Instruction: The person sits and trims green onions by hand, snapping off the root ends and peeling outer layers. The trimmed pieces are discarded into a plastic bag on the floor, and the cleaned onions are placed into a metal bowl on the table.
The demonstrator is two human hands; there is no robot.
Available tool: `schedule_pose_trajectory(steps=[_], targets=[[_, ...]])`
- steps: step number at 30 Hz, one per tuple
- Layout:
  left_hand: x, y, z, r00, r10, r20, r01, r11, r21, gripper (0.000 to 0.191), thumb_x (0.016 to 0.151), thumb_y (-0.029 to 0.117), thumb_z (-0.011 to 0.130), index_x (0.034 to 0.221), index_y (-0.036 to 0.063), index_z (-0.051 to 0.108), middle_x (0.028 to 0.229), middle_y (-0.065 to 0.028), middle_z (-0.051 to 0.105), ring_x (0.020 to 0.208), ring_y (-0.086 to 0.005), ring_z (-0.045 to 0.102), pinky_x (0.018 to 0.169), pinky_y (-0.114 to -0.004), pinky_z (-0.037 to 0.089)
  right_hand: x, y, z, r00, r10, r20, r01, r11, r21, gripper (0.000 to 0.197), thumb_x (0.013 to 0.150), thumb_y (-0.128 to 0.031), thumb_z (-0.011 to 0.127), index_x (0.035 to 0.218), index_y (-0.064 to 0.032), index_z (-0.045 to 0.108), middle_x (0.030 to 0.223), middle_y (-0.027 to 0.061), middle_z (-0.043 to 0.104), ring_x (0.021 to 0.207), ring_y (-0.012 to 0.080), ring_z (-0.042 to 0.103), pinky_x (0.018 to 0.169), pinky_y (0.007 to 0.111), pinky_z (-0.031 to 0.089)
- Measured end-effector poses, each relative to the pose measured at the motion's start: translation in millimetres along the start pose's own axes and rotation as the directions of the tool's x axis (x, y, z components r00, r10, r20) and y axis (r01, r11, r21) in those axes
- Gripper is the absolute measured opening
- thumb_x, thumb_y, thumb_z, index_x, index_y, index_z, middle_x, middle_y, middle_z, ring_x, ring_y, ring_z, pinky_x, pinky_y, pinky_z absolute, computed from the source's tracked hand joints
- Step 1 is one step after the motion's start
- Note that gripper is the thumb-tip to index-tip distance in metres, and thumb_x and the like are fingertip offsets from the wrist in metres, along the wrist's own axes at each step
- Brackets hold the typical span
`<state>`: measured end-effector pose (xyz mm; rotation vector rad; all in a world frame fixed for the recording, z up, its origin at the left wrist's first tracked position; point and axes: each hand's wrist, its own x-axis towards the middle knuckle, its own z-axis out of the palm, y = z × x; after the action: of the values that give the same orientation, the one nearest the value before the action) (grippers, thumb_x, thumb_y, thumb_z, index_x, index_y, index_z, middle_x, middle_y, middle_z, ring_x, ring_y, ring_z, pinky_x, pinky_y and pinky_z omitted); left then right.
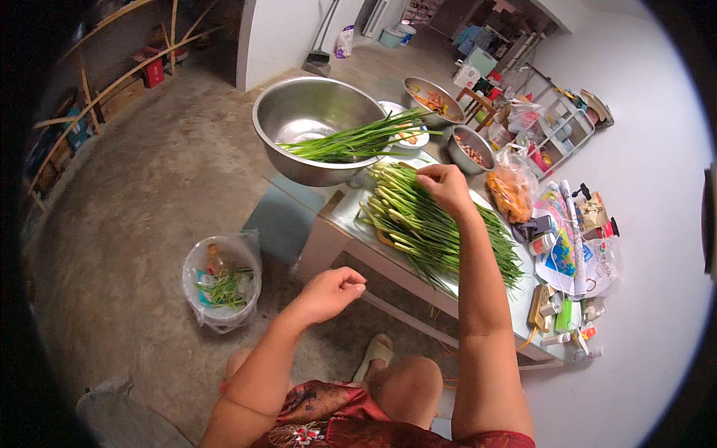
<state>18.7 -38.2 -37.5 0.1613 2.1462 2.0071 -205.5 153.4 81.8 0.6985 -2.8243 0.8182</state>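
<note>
A broad heap of green stalks with pale ends, likely garlic chives (414, 218), lies on the table, pale ends towards the left. Over its upper part is my right hand (445, 187), thumb and fingertips close together at the stalks; whether they grip one cannot be told. My left hand (334, 292) hangs in the air in front of the table edge, fingers curled, with nothing clearly visible between them. More of the long green stalks (358, 137) rest in a large stainless steel bowl (313, 173), their tips reaching over its right rim.
A lined waste bin (190, 280) with green scraps stands on the floor at left. Behind the heap are a white plate (423, 140), a metal bowl of small reddish pieces (468, 162) and a bag of orange food (510, 193). A power strip (539, 308) and bottles line the table's right side.
</note>
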Motion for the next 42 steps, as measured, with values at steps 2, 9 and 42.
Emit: schedule_pose_trajectory(steps=[2,9,42], targets=[[-2.9,11.4,3.2,1.000,-0.023,0.020,0.022,0.999,0.037,0.026,0.088,0.014,0.056,0.109,-0.0006,0.058,0.090,-0.0064,0.064,0.081,-0.0108,0.059,0.073,-0.025,0.047,-3.8,-9.8,4.5,0.993,-0.114,0.039,0.116,0.992,-0.048,0.024,0.076,-0.023,0.069,0.093,-0.0058,0.071,0.087,0.0154,0.068,0.080,0.0283,0.065,0.074,0.038,0.050],[2.8,13.6,14.2,0.999,0.038,0.019,-0.039,0.999,0.008,0.023,0.088,0.013,0.057,0.106,-0.0005,0.059,0.088,-0.0046,0.063,0.079,-0.0088,0.057,0.071,-0.024,0.046,-29.6,-31.2,-15.5,0.921,-0.349,-0.175,0.303,0.921,-0.244,0.013,0.072,-0.012,0.069,0.082,-0.0046,0.065,0.085,0.0120,0.065,0.082,0.0300,0.060,0.075,0.037,0.047],[-5.5,43.4,16.3,0.555,0.727,-0.403,-0.678,0.677,0.288,0.020,0.071,0.016,0.077,0.079,0.0048,0.062,0.077,-0.0072,0.063,0.073,-0.0216,0.061,0.065,-0.030,0.048,-188.9,-104.1,30.5,0.752,-0.547,-0.367,0.514,0.836,-0.193,0.029,0.065,-0.008,0.061,0.094,-0.0060,0.065,0.087,0.0033,0.061,0.069,0.0186,0.058,0.057,0.028,0.048]])
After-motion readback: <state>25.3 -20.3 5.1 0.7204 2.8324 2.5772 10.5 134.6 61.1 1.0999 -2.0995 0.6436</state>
